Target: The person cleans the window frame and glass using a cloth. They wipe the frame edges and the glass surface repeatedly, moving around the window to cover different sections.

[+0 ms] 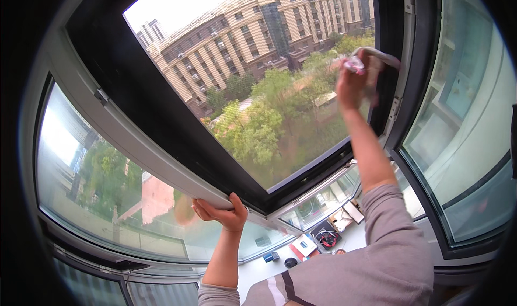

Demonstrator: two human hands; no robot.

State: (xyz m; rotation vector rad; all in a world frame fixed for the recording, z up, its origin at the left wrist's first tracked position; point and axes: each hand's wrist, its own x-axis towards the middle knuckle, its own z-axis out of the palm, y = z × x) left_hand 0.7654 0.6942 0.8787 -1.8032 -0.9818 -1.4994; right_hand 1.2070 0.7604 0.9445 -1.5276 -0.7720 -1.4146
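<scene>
An open window sash [161,144] with a dark frame is tilted across the view, and a building and trees show through its glass pane [282,116]. My left hand [224,213] grips the lower edge of the sash's light-coloured rim, thumb on one side and fingers on the other. Raised at the right, my right hand [353,81] holds a crumpled pale and pink cloth [379,55] near the pane's right edge and the dark frame. Hand and cloth are blurred, so whether they touch the glass cannot be told.
Fixed panes stand at the left [121,193] and right [472,116]. Below, a white sill [258,271] bears a small blue box [271,257], a round black object [290,262], books [303,245] and a black case with red items [326,237]. Metal hinges [394,110] line the right side.
</scene>
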